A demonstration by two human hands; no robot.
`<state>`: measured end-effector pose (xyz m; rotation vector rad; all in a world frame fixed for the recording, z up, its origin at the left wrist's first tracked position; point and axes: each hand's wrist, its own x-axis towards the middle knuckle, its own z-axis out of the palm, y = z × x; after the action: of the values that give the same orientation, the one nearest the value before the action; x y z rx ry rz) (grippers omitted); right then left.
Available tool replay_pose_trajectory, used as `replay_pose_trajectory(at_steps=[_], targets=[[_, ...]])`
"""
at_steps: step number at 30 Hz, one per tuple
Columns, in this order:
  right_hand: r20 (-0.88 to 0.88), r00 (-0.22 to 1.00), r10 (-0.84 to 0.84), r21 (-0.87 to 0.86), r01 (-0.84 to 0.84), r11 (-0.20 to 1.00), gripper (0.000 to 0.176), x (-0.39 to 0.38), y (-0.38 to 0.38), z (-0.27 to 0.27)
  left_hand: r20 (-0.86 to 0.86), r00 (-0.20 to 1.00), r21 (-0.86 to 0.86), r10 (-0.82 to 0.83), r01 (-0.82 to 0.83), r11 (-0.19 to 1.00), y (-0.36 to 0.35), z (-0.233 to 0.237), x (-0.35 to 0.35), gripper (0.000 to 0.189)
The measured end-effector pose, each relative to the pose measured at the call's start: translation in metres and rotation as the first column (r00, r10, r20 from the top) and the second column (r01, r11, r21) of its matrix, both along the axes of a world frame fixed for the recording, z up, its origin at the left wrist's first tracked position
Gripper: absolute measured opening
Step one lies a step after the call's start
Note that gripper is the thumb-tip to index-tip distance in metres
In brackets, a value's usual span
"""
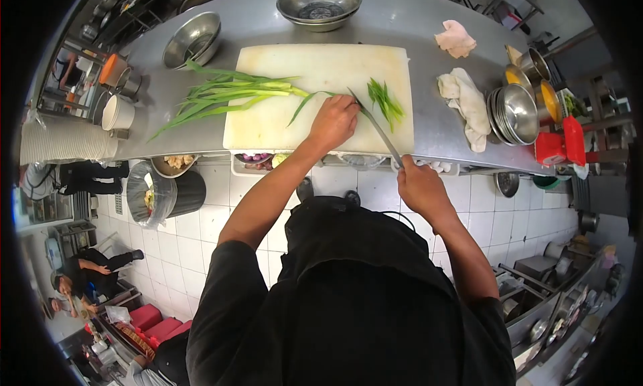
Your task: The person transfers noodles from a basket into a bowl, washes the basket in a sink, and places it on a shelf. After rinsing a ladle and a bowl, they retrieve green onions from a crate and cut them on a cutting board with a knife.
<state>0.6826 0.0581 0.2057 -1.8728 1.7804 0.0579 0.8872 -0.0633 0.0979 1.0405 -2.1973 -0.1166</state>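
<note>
My right hand (423,190) is wrapped round the handle of a knife (382,133), whose narrow blade points up and left over the white cutting board (315,61). Close to the blade, my left hand (333,123) is closed with curled fingers on a green onion (303,109) whose leaf trails out to the left. A bunch of green onions (248,91) lies across the board's left side, leaves hanging over onto the steel table. To the right of the blade rests a small pile of cut green onion strips (384,103). My fingertips are partly hidden.
Steel bowls (319,8) and another bowl (193,41) stand behind the board. At right are a white cloth (463,105), stacked bowls (516,115) and a red scale (561,143). Below the table edge are a lined bin (153,192) and trays. People are at lower left.
</note>
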Motion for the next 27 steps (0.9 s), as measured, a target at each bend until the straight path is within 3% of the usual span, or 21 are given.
replay_pose_trajectory(at_steps=[5,8,12,14,16,20,24,27], targets=[[-0.016,1.0,0.023,-0.08,-0.025,0.996,0.023,0.003,-0.001,-0.006,0.013,1.0,0.0,-0.005,0.005,1.0,-0.001,0.001,0.001,0.017],[-0.033,0.998,0.045,0.0,-0.045,0.999,0.026,0.001,-0.003,0.002,0.11,0.994,0.031,0.004,-0.008,0.999,0.001,0.01,0.003,0.019],[-0.002,1.0,0.029,0.007,-0.029,1.0,0.021,-0.023,0.019,0.007,0.112,0.994,0.027,-0.007,0.004,1.0,-0.004,0.008,0.005,0.023],[-0.087,0.996,0.03,0.145,-0.017,0.989,0.019,-0.03,0.034,0.023,0.178,0.983,0.048,0.04,-0.05,0.998,-0.003,0.012,0.006,0.027],[-0.117,0.993,0.028,0.164,-0.008,0.986,0.018,-0.034,0.044,0.035,0.174,0.981,0.039,0.089,-0.097,0.994,-0.007,0.01,0.011,0.029],[-0.021,1.0,-0.021,0.154,0.024,0.988,0.018,-0.042,0.045,0.042,0.208,0.964,0.052,0.164,-0.179,0.983,-0.01,0.008,0.022,0.031],[0.049,0.994,-0.095,0.096,0.09,0.991,0.018,-0.042,0.042,0.048,0.194,0.975,0.076,0.106,-0.122,0.99,0.0,0.005,0.013,0.032],[0.051,0.984,-0.172,-0.048,0.174,0.984,0.021,-0.037,0.037,0.046,0.048,0.998,0.075,-0.038,0.035,0.997,0.022,0.014,-0.007,0.032]])
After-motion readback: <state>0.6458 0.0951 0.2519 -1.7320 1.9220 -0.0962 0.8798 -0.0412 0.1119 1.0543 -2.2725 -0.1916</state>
